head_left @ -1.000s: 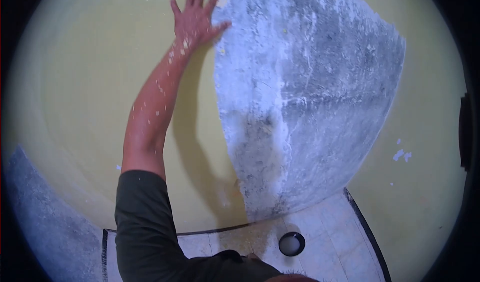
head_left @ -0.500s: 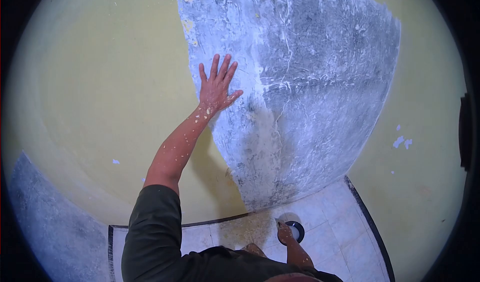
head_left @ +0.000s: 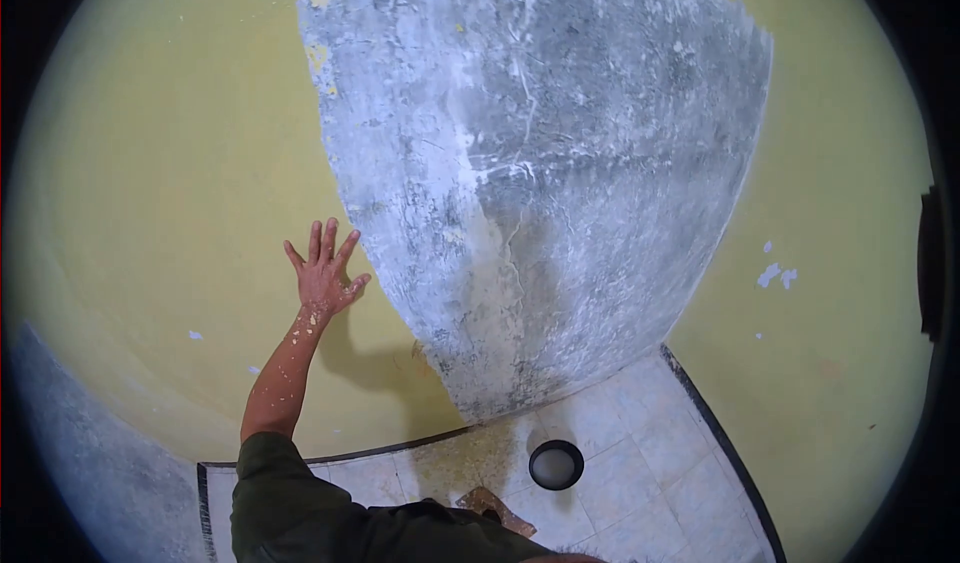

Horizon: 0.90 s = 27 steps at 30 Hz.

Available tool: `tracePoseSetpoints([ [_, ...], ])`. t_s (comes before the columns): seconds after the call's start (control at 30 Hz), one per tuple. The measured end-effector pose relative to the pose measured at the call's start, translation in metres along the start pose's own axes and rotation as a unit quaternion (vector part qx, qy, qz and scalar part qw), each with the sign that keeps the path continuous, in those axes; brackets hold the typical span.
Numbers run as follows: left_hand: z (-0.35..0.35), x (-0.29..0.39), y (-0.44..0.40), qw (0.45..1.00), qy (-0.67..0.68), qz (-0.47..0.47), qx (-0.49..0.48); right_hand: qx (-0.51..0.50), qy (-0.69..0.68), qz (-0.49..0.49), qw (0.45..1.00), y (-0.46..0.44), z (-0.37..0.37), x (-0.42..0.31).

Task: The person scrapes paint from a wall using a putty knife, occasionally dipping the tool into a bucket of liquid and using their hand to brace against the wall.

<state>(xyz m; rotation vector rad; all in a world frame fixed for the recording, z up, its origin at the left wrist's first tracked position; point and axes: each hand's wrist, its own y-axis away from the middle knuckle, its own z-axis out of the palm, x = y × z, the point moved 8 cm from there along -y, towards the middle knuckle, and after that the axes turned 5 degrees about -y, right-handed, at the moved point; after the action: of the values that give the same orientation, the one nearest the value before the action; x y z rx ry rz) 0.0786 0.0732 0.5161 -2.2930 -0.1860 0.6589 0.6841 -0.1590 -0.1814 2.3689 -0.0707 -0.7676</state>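
Observation:
My left hand [head_left: 325, 275] is spread against the yellow-green wall [head_left: 200, 193], just left of the edge of a large bare grey-white plaster patch [head_left: 560, 183]. Nothing is in its fingers, and pale flecks dot the wrist and forearm. My right hand does not show. A black-rimmed round container [head_left: 556, 465] with whitish contents stands on the tiled floor, below the patch.
A dark baseboard strip [head_left: 375, 452] runs along the foot of the wall. Brownish debris [head_left: 462, 463] lies on the tiles. Small pale chips [head_left: 769, 275] mark the wall at the right. A dark object [head_left: 930, 263] is at the far right edge.
My left hand has come down the wall, first over the plaster patch, then left onto the painted part. My right hand, at the container half a second ago, has left the view.

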Motion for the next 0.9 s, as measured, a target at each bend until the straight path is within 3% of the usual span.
tracePoseSetpoints([
  [0.07, 0.009, 0.001, -0.002, 0.995, 0.013, -0.013, -0.098, -0.008, 0.043, -0.050, 0.998, -0.030, -0.027, -0.031],
  [0.23, 0.011, 0.003, -0.002, 0.995, 0.037, -0.021, -0.088, -0.020, 0.170, -0.179, 0.969, -0.114, -0.087, -0.121],
  [0.3, 0.009, 0.005, -0.001, 0.991, 0.057, -0.025, -0.117, -0.029, 0.204, -0.209, 0.956, -0.094, -0.094, -0.170],
  [0.33, 0.009, 0.004, 0.000, 0.991, 0.060, -0.025, -0.115, 0.098, 0.262, -0.195, 0.940, -0.113, -0.159, -0.237],
  [0.37, 0.010, 0.002, 0.001, 0.991, 0.059, -0.021, -0.115, 0.213, 0.279, -0.317, 0.881, -0.139, -0.215, -0.310],
  [0.4, 0.010, 0.002, 0.000, 0.992, 0.059, -0.014, -0.114, 0.297, 0.128, -0.318, 0.891, -0.075, -0.301, -0.422],
  [0.43, 0.007, 0.000, 0.000, 0.990, 0.056, -0.012, -0.132, 0.325, 0.132, -0.369, 0.861, -0.012, -0.366, -0.525],
  [0.47, 0.007, 0.000, -0.001, 0.990, 0.058, -0.007, -0.128, 0.388, 0.074, -0.547, 0.738, 0.050, -0.418, -0.606],
  [0.5, 0.008, -0.001, -0.001, 0.990, 0.074, 0.001, -0.122, 0.314, -0.148, -0.508, 0.788, 0.080, -0.462, -0.663],
  [0.53, 0.010, -0.001, 0.001, 0.989, 0.090, 0.009, -0.118, 0.351, -0.106, -0.553, 0.748, 0.143, -0.492, -0.724],
  [0.57, 0.012, -0.002, 0.002, 0.989, 0.107, 0.010, -0.103, 0.390, -0.092, -0.620, 0.675, 0.191, -0.510, -0.771],
  [0.6, 0.016, -0.002, 0.003, 0.989, 0.111, 0.018, -0.097, 0.388, -0.065, -0.601, 0.695, 0.222, -0.526, -0.812],
  [0.63, 0.018, -0.002, 0.004, 0.990, 0.112, 0.016, -0.084, 0.446, -0.058, -0.663, 0.598, 0.258, -0.537, -0.844],
  [0.73, 0.018, -0.004, 0.005, 0.989, 0.134, 0.023, -0.055, 0.517, -0.004, -0.636, 0.573, 0.295, -0.565, -0.918],
  [0.8, 0.019, -0.006, 0.006, 0.988, 0.151, 0.022, -0.034, 0.548, 0.020, -0.505, 0.667, 0.307, -0.575, -0.945],
  [0.9, 0.025, -0.006, 0.006, 0.984, 0.170, 0.031, -0.046, 0.566, 0.047, -0.453, 0.687, 0.332, -0.577, -0.961],
])
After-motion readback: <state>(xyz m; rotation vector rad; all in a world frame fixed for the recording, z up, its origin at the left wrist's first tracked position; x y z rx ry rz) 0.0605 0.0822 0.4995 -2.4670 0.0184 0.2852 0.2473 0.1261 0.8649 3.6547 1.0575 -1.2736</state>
